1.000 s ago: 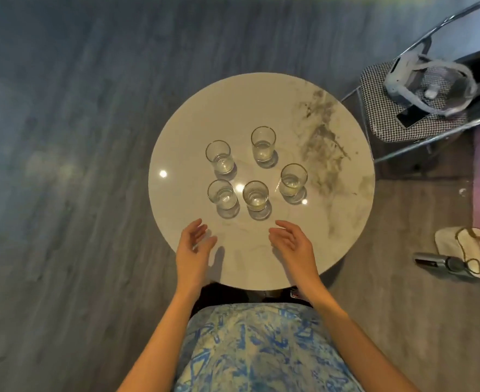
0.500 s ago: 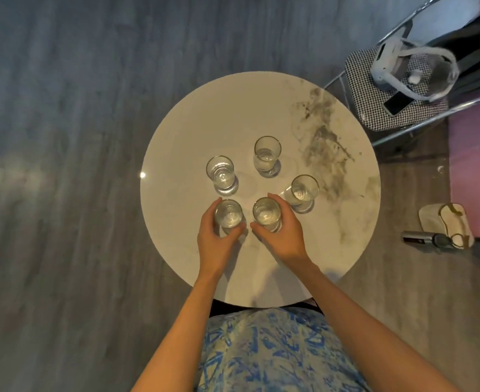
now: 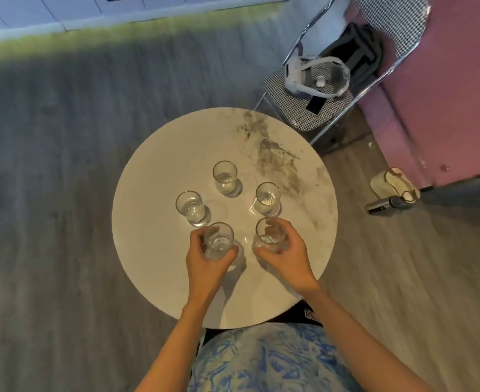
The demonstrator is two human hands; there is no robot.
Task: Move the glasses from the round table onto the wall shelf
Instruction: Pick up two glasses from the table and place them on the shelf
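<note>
We have the left hand wrapped around the near-left glass and the right hand around the near-right glass, both upright at the worktop, so the lift goes straight up.

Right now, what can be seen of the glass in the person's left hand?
The glass in the left hand is a short, clear tumbler with a thin rim, upright, and looks empty, though a little clear liquid could go unseen. The left hand wraps it from the near side, thumb on its right, fingers on its left. It sits over the near part of the round table; whether its base touches the top cannot be told. It stands apart from the other glasses.
</note>
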